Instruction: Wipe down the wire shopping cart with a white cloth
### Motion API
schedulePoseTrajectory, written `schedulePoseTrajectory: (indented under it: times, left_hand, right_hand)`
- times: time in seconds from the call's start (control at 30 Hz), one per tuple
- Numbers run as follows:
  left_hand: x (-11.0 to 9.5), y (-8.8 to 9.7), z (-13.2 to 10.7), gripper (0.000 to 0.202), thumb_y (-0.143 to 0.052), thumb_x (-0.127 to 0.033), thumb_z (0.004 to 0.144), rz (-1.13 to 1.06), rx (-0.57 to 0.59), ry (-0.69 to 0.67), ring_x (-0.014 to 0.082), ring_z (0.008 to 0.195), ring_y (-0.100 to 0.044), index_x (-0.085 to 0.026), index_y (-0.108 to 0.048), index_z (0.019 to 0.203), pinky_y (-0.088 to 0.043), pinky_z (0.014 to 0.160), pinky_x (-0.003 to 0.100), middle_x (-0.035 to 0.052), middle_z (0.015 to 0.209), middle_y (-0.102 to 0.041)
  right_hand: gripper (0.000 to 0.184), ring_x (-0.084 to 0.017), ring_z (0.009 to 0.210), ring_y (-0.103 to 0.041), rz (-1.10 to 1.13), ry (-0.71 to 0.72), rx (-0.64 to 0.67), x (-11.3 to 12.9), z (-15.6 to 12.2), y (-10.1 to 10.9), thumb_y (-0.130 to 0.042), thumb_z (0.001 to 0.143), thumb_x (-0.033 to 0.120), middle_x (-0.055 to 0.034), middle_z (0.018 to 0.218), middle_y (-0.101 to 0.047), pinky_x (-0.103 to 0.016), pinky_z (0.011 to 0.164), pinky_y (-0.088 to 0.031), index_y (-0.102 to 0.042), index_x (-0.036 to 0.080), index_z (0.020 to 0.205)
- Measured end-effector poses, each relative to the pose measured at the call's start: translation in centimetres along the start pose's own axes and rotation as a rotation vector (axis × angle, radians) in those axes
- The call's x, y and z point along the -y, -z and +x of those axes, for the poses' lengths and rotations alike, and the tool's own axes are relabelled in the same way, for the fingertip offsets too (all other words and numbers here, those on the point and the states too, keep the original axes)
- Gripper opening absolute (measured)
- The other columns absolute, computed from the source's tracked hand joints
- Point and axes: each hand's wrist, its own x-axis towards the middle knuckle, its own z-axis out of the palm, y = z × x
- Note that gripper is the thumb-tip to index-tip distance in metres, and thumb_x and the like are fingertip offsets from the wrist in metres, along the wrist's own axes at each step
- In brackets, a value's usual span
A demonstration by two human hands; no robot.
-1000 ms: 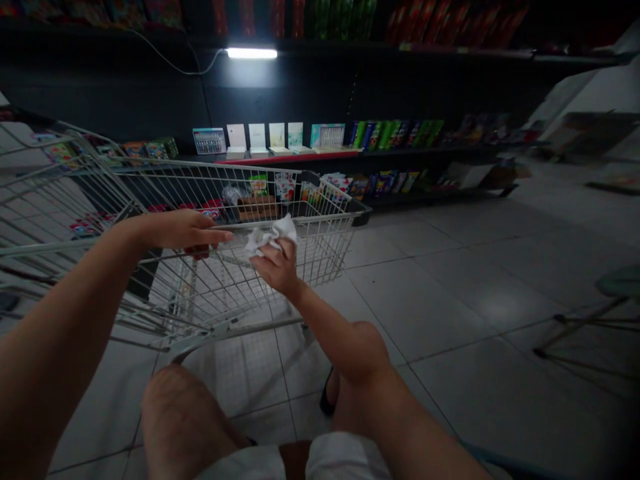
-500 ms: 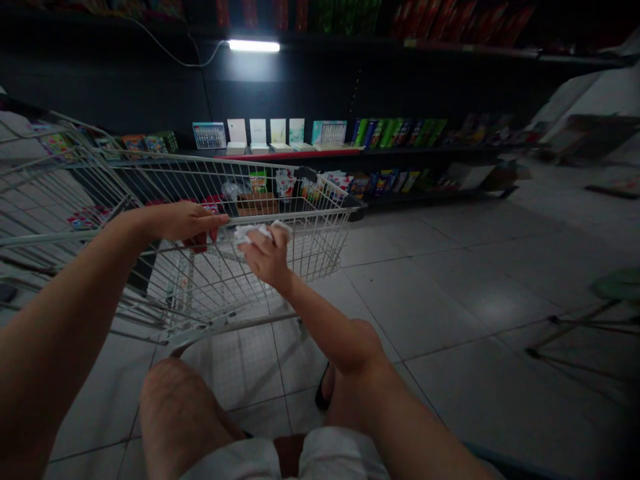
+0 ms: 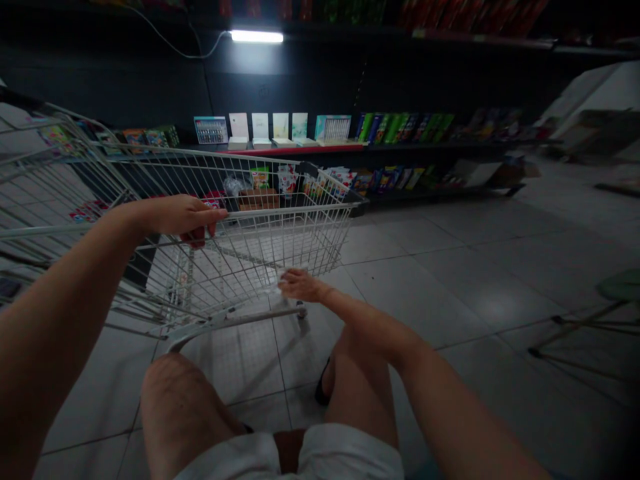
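Note:
A wire shopping cart (image 3: 280, 233) stands before my knees. My left hand (image 3: 187, 217) grips its near top rail, the index finger lying along the bar and the other fingers bent down over it. Lower down, toward the cart's front end, my right hand (image 3: 300, 285) is against the outside of the wire side. It is closed on a crumpled white cloth (image 3: 274, 283), now blurred and mostly hidden by the fingers; whether it is cloth or tissue I cannot tell.
Behind the cart runs a dark store shelf (image 3: 400, 148) with boxes and packets. A tube light (image 3: 257, 37) shines above it. Tiled floor (image 3: 440, 267) spreads rightward to a folding stool (image 3: 620, 287). My bare knees are close below the cart.
My right hand has moved from the top rail down and slightly right along the cart's side, carrying the white cloth. The left hand stays on the rail.

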Motion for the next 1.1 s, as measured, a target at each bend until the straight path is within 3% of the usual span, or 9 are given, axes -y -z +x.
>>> schedulePoseTrajectory:
  times: [0.13, 0.2, 0.33, 0.5, 0.67, 0.77, 0.87, 0.93, 1.1]
  left_hand:
    - [0.6, 0.1, 0.4, 0.061, -0.034, -0.063, 0.091, 0.021, 0.006, -0.039, 0.0223, 0.075, -0.070, -0.012, -0.066, 0.090, -0.055, 0.071, 0.031, 0.0111, 0.078, -0.073]
    - [0.8, 0.1, 0.5, 0.061, -0.033, -0.064, 0.091, 0.034, 0.002, -0.020, 0.0223, 0.075, -0.070, -0.013, -0.067, 0.091, -0.055, 0.070, 0.031, 0.0104, 0.078, -0.073]
    - [0.8, 0.1, 0.4, 0.061, -0.030, -0.064, 0.091, 0.052, -0.017, 0.001, 0.0215, 0.075, -0.070, -0.015, -0.067, 0.088, -0.055, 0.069, 0.029, 0.0098, 0.077, -0.073]
    - [0.7, 0.1, 0.3, 0.058, -0.031, -0.063, 0.090, 0.027, -0.011, 0.030, 0.0209, 0.076, -0.070, -0.016, -0.065, 0.090, -0.056, 0.070, 0.028, 0.0098, 0.080, -0.074]
    - [1.0, 0.1, 0.7, 0.062, -0.032, -0.068, 0.086, 0.037, -0.030, -0.004, 0.0219, 0.072, -0.070, -0.017, -0.066, 0.086, -0.057, 0.068, 0.030, 0.0097, 0.075, -0.073]
    - [1.3, 0.1, 0.9, 0.065, -0.032, -0.072, 0.083, 0.049, -0.030, -0.017, 0.0223, 0.072, -0.070, -0.018, -0.068, 0.087, -0.057, 0.067, 0.031, 0.0088, 0.074, -0.073]
    - [1.8, 0.2, 1.2, 0.066, -0.034, -0.075, 0.080, 0.036, -0.047, 0.006, 0.0226, 0.074, -0.071, -0.018, -0.068, 0.086, -0.058, 0.068, 0.031, 0.0083, 0.075, -0.073]
    - [2.2, 0.3, 1.4, 0.067, -0.035, -0.076, 0.079, 0.022, -0.053, 0.019, 0.0225, 0.074, -0.071, -0.019, -0.068, 0.086, -0.059, 0.070, 0.031, 0.0079, 0.077, -0.074]
    - [2.6, 0.4, 1.3, 0.069, -0.035, -0.078, 0.081, 0.038, -0.002, -0.016, 0.0218, 0.074, -0.070, -0.018, -0.068, 0.088, -0.058, 0.072, 0.030, 0.0078, 0.077, -0.074]
  right_hand:
    - [0.017, -0.019, 0.113, -0.053, -0.115, 0.064, -0.222, -4.9, 2.9, 1.7, -0.053, 0.095, 0.027, -0.0016, 0.111, -0.068, -0.038, 0.097, -0.044, -0.069, 0.029, 0.102]
    - [0.014, -0.021, 0.114, -0.050, -0.163, -0.031, -0.332, -5.5, 3.7, 1.2, -0.058, 0.093, 0.027, -0.0009, 0.112, -0.067, -0.040, 0.097, -0.042, -0.071, 0.031, 0.096]
    - [0.014, -0.021, 0.107, -0.052, -0.143, -0.264, -0.391, -2.0, 2.8, -2.2, -0.062, 0.090, 0.028, -0.0023, 0.099, -0.068, -0.040, 0.096, -0.040, -0.073, 0.030, 0.083]
    - [0.019, -0.019, 0.114, -0.053, -0.120, -0.208, -0.203, 1.5, -1.4, -4.5, -0.059, 0.090, 0.018, -0.0018, 0.110, -0.068, -0.037, 0.104, -0.039, -0.073, 0.029, 0.095]
    - [0.020, -0.015, 0.106, -0.056, -0.151, 0.164, -0.054, -4.0, -1.7, 0.1, -0.055, 0.093, 0.019, 0.0017, 0.107, -0.068, -0.032, 0.097, -0.043, -0.071, 0.029, 0.101]
    - [0.016, -0.015, 0.099, -0.052, -0.248, 0.299, -0.189, -8.3, 0.4, 4.4, -0.057, 0.093, 0.023, 0.0039, 0.107, -0.066, -0.032, 0.089, -0.043, -0.070, 0.033, 0.095]
    - [0.014, -0.019, 0.109, -0.045, -0.340, 0.057, -0.462, -10.6, 2.8, 7.6, -0.059, 0.092, 0.026, 0.0005, 0.111, -0.063, -0.036, 0.094, -0.042, -0.070, 0.032, 0.095]
    - [0.015, -0.022, 0.114, -0.043, -0.335, -0.180, -0.549, -10.8, 3.9, 8.0, -0.057, 0.093, 0.026, -0.0028, 0.115, -0.060, -0.039, 0.098, -0.041, -0.071, 0.030, 0.095]
    - [0.016, -0.023, 0.113, -0.046, -0.163, -0.399, -0.388, -6.7, 2.2, 2.4, -0.057, 0.091, 0.025, -0.0058, 0.108, -0.062, -0.043, 0.100, -0.040, -0.073, 0.027, 0.086]
